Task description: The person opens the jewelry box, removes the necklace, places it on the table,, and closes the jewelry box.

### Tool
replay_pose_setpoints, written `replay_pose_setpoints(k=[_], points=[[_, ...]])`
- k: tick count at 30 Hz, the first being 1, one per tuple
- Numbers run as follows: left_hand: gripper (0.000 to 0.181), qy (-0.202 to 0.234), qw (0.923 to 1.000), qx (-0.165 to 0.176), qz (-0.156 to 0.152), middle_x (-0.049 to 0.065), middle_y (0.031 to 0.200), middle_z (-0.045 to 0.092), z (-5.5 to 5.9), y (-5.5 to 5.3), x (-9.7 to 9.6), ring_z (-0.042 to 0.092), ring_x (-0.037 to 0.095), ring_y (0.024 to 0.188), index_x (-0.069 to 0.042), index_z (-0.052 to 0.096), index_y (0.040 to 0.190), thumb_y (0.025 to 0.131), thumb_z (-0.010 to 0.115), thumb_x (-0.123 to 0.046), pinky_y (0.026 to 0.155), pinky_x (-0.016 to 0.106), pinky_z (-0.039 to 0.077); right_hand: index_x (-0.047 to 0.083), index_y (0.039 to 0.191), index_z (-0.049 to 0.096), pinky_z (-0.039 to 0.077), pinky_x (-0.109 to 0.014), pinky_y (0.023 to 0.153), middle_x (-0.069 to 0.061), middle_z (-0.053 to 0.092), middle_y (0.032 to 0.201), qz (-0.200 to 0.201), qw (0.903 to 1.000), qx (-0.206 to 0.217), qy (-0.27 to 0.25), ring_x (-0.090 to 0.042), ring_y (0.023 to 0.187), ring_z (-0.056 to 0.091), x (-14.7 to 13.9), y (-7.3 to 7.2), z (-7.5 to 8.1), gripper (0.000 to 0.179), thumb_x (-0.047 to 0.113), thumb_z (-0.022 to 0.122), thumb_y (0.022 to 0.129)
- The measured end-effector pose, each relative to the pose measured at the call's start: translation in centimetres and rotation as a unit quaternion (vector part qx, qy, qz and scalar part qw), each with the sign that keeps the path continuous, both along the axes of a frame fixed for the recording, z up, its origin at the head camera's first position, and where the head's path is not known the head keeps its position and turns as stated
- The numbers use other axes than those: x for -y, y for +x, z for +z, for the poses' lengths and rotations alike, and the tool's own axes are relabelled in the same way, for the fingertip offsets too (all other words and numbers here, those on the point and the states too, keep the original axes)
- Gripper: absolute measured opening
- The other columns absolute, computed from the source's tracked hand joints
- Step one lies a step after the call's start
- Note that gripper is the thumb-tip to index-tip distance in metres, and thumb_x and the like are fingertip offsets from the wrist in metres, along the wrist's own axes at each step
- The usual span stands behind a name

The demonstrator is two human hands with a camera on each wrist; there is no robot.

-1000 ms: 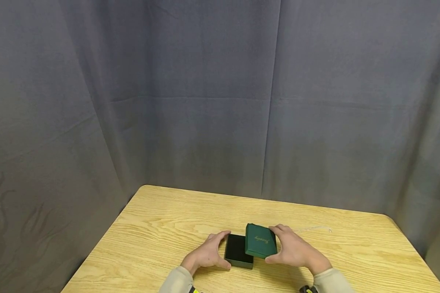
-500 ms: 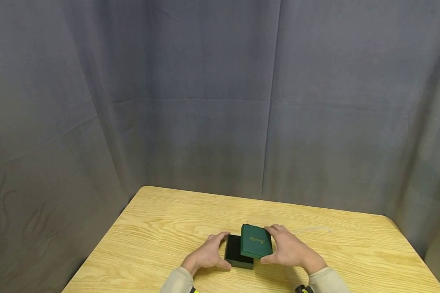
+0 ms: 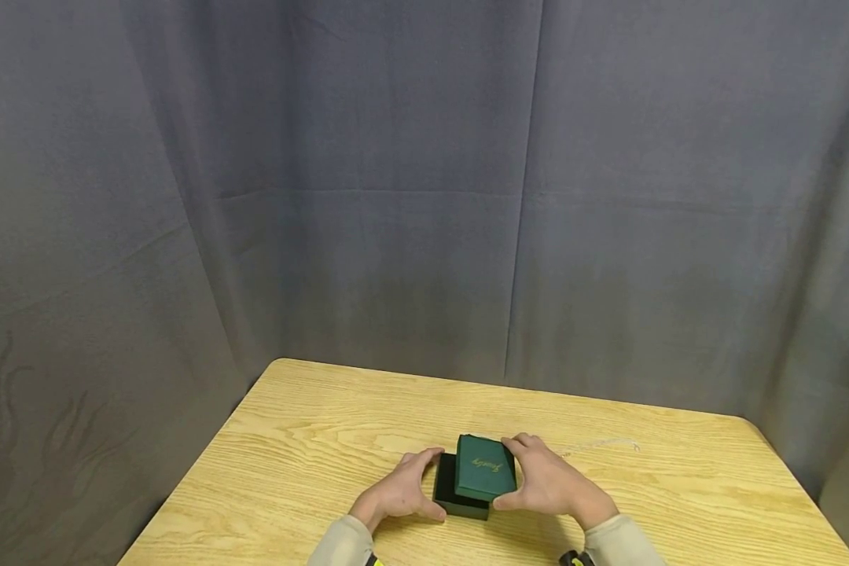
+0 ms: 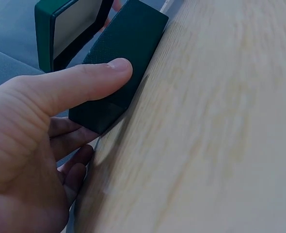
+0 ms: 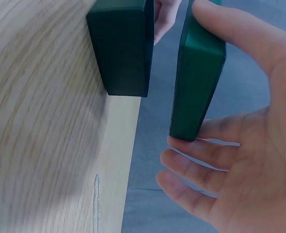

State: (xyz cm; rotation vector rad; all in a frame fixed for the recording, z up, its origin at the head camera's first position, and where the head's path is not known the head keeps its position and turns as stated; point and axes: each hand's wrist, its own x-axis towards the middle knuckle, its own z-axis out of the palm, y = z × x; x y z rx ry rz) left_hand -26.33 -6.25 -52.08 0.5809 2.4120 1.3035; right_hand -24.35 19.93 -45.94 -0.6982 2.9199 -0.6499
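In the head view my left hand (image 3: pixel 400 486) grips the dark green box base (image 3: pixel 467 509), which sits on the table with a black inside. The left wrist view shows the thumb along one side of this base (image 4: pixel 128 43) and fingers at the far side. My right hand (image 3: pixel 552 481) holds the green box lid (image 3: pixel 486 467), marked with gold lettering, between thumb and fingers. The lid is raised above the base, overlapping its right part in the head view. A gap between lid (image 5: pixel 197 82) and base (image 5: pixel 121 53) shows in the right wrist view. Its pale inner face (image 4: pixel 80 26) appears in the left wrist view.
A thin silvery chain (image 3: pixel 601 444) lies on the wooden table (image 3: pixel 311 440) to the right, beyond the right hand. Grey curtains (image 3: pixel 396 236) hang behind the table and at its sides.
My right hand has moved left with the lid, so the lid covers more of the base in the head view. The left hand and base have stayed put.
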Motion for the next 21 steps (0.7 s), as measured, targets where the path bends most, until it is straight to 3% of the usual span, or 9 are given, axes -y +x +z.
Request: replay_pose_setpoints(k=[21], points=[[0.097,-0.005,0.9999,-0.005,0.01,0.006,0.134,0.037,-0.5,-0.2,-0.2,0.034,0.027,0.123,-0.011,0.033,0.146,0.066,0.088,-0.019,0.101,0.049,0.032,-0.006,0.134,0.047,0.046,-0.047,0.083,-0.012,0.051,0.12,0.008,0.9999,-0.004,0.009,-0.026,0.104,0.051,1.6,0.2,-0.6,0.095,0.056,0.076,0.067]])
